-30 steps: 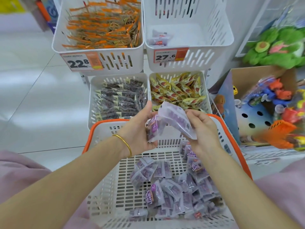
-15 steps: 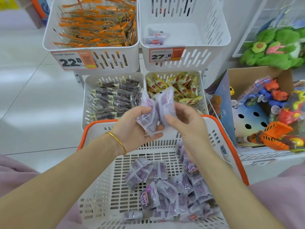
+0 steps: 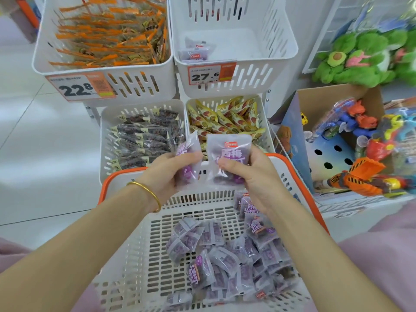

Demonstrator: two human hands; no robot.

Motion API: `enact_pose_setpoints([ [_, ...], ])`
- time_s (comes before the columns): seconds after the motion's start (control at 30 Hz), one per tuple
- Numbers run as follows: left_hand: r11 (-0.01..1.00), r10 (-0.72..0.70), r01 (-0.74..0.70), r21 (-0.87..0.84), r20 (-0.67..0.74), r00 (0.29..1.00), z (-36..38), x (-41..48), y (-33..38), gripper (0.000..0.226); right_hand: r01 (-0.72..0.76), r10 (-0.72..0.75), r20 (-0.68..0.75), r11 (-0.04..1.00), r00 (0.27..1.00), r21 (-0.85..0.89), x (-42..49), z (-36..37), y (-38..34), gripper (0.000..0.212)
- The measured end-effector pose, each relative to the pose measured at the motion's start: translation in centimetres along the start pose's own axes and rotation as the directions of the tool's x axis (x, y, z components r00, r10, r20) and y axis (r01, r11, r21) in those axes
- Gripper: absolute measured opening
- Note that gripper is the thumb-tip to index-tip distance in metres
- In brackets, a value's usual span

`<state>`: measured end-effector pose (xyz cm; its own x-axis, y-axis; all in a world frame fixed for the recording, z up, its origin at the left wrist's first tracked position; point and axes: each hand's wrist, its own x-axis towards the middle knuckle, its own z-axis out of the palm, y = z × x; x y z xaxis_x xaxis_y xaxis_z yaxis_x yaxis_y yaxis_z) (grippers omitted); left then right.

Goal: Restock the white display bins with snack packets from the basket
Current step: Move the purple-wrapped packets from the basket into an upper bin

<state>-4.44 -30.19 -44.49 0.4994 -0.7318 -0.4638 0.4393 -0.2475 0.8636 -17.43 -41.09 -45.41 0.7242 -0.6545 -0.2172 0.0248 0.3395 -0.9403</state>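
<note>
Purple packets (image 3: 228,154), bunched earlier, now parted — left hand (image 3: 166,174), right hand (image 3: 254,179).

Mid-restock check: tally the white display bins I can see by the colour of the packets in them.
Orange-packet bin: 1
Dark-packet bin: 1
Yellow-packet bin: 1
Purple-packet bin, nearly empty: 1
Total: 4 bins

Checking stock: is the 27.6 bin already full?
No, the 27.6 bin holds only a few purple packets at its front left.
</note>
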Motion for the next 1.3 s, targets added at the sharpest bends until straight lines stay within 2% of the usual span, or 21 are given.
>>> enact_pose_setpoints([
  [0.03, 0.998, 0.024, -0.021, 0.057, -0.052, 0.998, -0.1, 0.2, 0.0, 0.034, 0.003, -0.003, -0.009, 1.0, 1.0, 0.023, 0.1, -0.2, -0.3, 0.017],
  [0.1, 0.969, 0.099, -0.071, 0.235, -0.108, 0.989, -0.2, 0.5, -0.2, 0.059, -0.029, 0.032, -0.027, 0.992, 0.999, 0.119, 0.2, -0.5, -0.7, 0.005],
  [0.13, 0.95, 0.142, -0.098, 0.298, -0.132, 0.981, -0.1, 0.5, -0.3, 0.063, -0.047, 0.053, -0.035, 0.986, 0.998, 0.157, 0.2, -0.6, -0.8, 0.006],
  [0.17, 0.942, 0.166, -0.113, 0.317, -0.145, 0.975, 0.0, 0.5, -0.5, 0.059, -0.047, 0.055, -0.046, 0.986, 0.997, 0.162, 0.2, -0.5, -0.9, 0.01],
  [0.2, 0.958, 0.143, -0.102, 0.27, -0.138, 0.98, 0.2, 0.4, -0.6, 0.053, -0.021, 0.028, -0.049, 0.99, 0.998, 0.139, 0.1, -0.5, -1.0, 0.012],
  [0.27, 0.999, 0.036, -0.034, 0.027, -0.057, 0.998, 0.7, 0.3, -0.3, 0.047, 0.06, -0.054, -0.056, 0.994, 0.997, 0.093, 0.1, -0.3, -0.9, 0.014],
  [0.33, 0.988, -0.014, 0.017, -0.155, 0.018, 1.0, 1.0, 0.3, 0.2, 0.038, 0.105, -0.102, -0.053, 0.993, 0.993, 0.056, -0.1, -0.3, -0.8, 0.016],
  [0.37, 0.98, -0.013, 0.015, -0.197, 0.012, 1.0, 1.0, 0.2, 0.5, 0.031, 0.108, -0.106, -0.05, 0.993, 0.993, 0.05, -0.1, -0.4, -0.8, 0.015],
  [0.4, 0.984, 0.011, -0.014, -0.179, -0.02, 1.0, 1.0, 0.3, 0.5, 0.025, 0.102, -0.1, -0.041, 0.993, 0.994, 0.051, 0.0, -0.5, -0.9, 0.014],
  [0.5, 0.989, 0.135, -0.13, 0.067, -0.082, 0.987, 0.6, 0.5, -0.1, 0.026, 0.083, -0.084, 0.027, 0.995, 0.996, 0.054, 0.0, -0.4, -1.0, 0.015],
  [0.6, 0.985, 0.122, -0.117, 0.128, -0.033, 0.992, 1.0, 0.1, 0.0, 0.022, 0.159, -0.156, 0.038, 0.984, 0.987, -0.084, 0.1, -0.1, -0.6, 0.015],
  [0.7, 0.999, 0.006, -0.007, 0.041, 0.007, 1.0, 1.3, 0.1, 0.1, 0.046, 0.249, -0.256, -0.027, 0.956, 0.966, -0.157, 0.2, 0.0, -0.1, 0.009],
  [0.73, 0.997, 0.013, -0.015, 0.082, 0.034, 0.999, 1.1, 0.2, 0.1, 0.056, 0.268, -0.278, -0.047, 0.951, 0.959, -0.153, 0.2, -0.1, 0.0, 0.007],
  [0.8, 0.925, 0.122, -0.156, 0.346, 0.119, 0.985, 0.9, -0.2, 0.1, 0.074, 0.298, -0.312, -0.078, 0.942, 0.947, -0.155, 0.4, -0.2, 0.1, 0.01],
  [0.83, 0.886, 0.178, -0.22, 0.408, 0.137, 0.974, 0.9, -0.3, -0.1, 0.076, 0.298, -0.319, -0.097, 0.936, 0.943, -0.186, 0.5, -0.1, 0.3, 0.015],
  [0.9, 0.884, 0.243, -0.285, 0.371, 0.158, 0.957, 1.3, -0.4, -0.5, 0.067, 0.292, -0.337, -0.13, 0.915, 0.933, -0.277, 0.8, 0.2, 0.9, 0.032],
  [1.0, 0.858, 0.331, -0.393, 0.331, 0.231, 0.915, 1.6, 0.2, -0.6, 0.057, 0.29, -0.349, -0.108, 0.886, 0.931, -0.363, 1.3, 0.4, 0.6, 0.044],
  [1.07, 0.814, 0.37, -0.455, 0.36, 0.282, 0.885, 1.2, 0.9, 1.0, 0.057, 0.228, -0.239, 0.009, 0.913, 0.971, -0.338, 2.0, 0.0, -2.0, 0.067],
  [1.13, 0.73, 0.42, -0.548, 0.409, 0.365, 0.831, 1.1, 1.9, 3.4, 0.059, 0.118, -0.051, 0.232, 0.951, 0.971, -0.285, 3.1, -0.6, -5.8, 0.081],
  [1.2, 0.63, 0.487, -0.643, 0.436, 0.422, 0.764, 1.9, 3.2, 6.6, 0.064, 0.137, 0.001, 0.369, 0.927, 0.93, -0.349, 4.6, -0.6, -9.8, 0.068],
  [1.3, 0.573, 0.598, -0.703, 0.421, 0.372, 0.71, 3.6, 5.4, 11.6, 0.073, 0.313, -0.192, 0.338, 0.881, 0.921, -0.354, 7.8, 0.1, -14.9, 0.044],
])
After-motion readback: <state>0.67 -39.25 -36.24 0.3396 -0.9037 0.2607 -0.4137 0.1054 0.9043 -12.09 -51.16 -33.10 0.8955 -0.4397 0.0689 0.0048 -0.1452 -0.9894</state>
